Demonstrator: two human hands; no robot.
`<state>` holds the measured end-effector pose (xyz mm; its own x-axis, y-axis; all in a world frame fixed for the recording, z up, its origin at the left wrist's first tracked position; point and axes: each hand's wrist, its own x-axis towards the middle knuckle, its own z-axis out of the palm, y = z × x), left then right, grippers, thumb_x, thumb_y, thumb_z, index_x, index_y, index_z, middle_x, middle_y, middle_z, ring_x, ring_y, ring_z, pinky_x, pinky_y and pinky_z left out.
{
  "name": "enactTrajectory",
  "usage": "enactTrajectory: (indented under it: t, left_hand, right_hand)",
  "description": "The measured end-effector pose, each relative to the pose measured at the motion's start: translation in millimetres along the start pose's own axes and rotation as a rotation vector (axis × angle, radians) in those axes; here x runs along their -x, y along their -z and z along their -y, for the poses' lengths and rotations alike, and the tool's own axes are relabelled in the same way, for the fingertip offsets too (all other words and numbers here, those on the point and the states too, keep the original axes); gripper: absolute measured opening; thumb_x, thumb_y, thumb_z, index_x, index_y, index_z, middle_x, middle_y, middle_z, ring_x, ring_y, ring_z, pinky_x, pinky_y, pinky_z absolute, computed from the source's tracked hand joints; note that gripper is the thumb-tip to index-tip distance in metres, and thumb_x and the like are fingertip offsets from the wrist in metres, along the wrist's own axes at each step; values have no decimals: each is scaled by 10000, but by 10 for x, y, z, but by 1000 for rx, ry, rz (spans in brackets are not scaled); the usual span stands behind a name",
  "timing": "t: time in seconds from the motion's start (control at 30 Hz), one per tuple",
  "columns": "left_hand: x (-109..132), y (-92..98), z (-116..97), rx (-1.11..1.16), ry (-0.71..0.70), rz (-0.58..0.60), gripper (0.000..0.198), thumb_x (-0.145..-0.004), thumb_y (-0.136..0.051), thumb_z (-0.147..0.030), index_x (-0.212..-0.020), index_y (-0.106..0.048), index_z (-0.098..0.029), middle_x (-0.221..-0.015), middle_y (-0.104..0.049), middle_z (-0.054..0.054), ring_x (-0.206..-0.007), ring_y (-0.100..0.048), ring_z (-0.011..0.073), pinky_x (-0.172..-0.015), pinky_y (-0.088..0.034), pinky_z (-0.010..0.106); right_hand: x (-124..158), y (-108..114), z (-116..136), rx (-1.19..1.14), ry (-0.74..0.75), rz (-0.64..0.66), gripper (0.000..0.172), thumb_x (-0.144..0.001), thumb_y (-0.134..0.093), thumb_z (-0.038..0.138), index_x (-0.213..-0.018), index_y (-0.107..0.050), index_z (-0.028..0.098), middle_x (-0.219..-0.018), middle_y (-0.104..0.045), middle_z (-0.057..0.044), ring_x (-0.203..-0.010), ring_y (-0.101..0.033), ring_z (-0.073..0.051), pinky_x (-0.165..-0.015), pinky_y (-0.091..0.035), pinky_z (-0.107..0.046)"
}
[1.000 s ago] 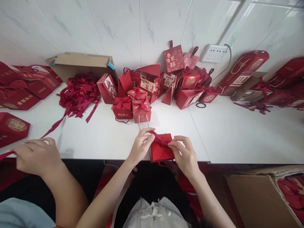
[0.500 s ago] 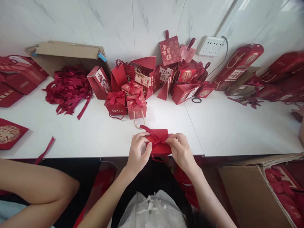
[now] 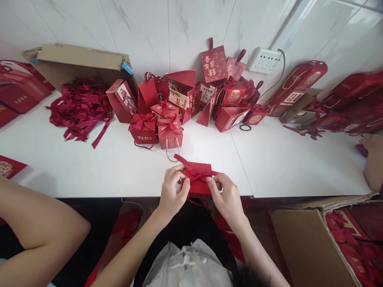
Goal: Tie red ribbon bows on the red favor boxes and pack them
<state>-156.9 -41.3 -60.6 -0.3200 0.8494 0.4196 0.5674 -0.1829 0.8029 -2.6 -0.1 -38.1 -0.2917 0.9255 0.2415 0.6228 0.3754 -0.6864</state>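
Note:
A small red gift box [image 3: 198, 184] stands at the near edge of the white table [image 3: 119, 167], with a red ribbon [image 3: 191, 170] tied over its top. My left hand [image 3: 172, 192] pinches the ribbon on the box's left side. My right hand [image 3: 225, 194] pinches the ribbon on the right side. Both hands touch the box. One ribbon end sticks out up and to the left.
Two ribbon-tied red boxes [image 3: 155, 129] sit just behind, before a heap of red boxes and bags [image 3: 209, 95]. Loose ribbons [image 3: 79, 109] lie left by a cardboard box [image 3: 80, 65]. A co-worker's arm [image 3: 36, 235] is lower left, another hand [image 3: 372, 161] at right. A carton [image 3: 323, 243] stands lower right.
The co-worker's hand on the left has left the table and its arm has drawn back. My hands have shifted on the ribbon atop the box. A hand has come in at the right edge.

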Motion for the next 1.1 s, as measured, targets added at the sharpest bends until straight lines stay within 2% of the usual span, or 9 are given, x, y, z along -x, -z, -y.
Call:
enactTrajectory:
  t: [0.2,0.3,0.4,0.63,0.83,1.1]
  left_hand:
    - [-19,17,39,6,-3,26,141,-821,-488,-180,-683,-511,-196,-981,-602,56,-977,-545,191,-765,-469,308]
    - [-26,23,51,13,-5,26,138,-823,-488,-177,-688,-507,-196,-988,-596,51,-983,-540,188,-771,-465,305]
    - [-29,21,55,27,-7,20,135,-822,-485,-171,-690,-503,-194,-978,-576,49,-949,-538,177,-749,-466,290]
    - [-29,16,87,113,103,-7,124,-826,-484,-197,-705,-510,-190,-835,-455,21,-743,-504,124,-642,-450,240]
    - [-14,6,100,166,193,-28,166,-834,-488,-233,-674,-465,-196,-785,-441,5,-705,-478,121,-634,-428,241]
    - [-37,20,69,187,279,-7,246,-843,-462,-250,-617,-376,-203,-727,-409,-7,-653,-434,118,-610,-405,234]
  right_hand:
    - [-115,-63,31,-46,-192,98,358,-777,-570,480,-611,-391,217,-502,-338,67,-457,-336,-105,-473,-292,-239]
    - [-141,-39,21,-124,-230,174,367,-794,-536,519,-623,-419,216,-485,-308,73,-450,-316,-104,-456,-274,-233]
    - [-147,-26,18,-163,-254,185,371,-833,-475,521,-628,-432,215,-480,-297,70,-451,-300,-105,-461,-270,-238]
    - [-159,-46,-78,-381,-209,246,303,-828,-513,442,-655,-446,201,-580,-401,36,-554,-363,-117,-528,-307,-244]
    - [-155,-51,-189,-634,-272,298,342,-828,-523,477,-661,-429,193,-598,-367,45,-564,-329,-104,-536,-280,-238]
    - [-149,-81,-231,-844,-350,315,353,-804,-560,499,-681,-436,193,-633,-419,32,-600,-378,-111,-585,-330,-244]
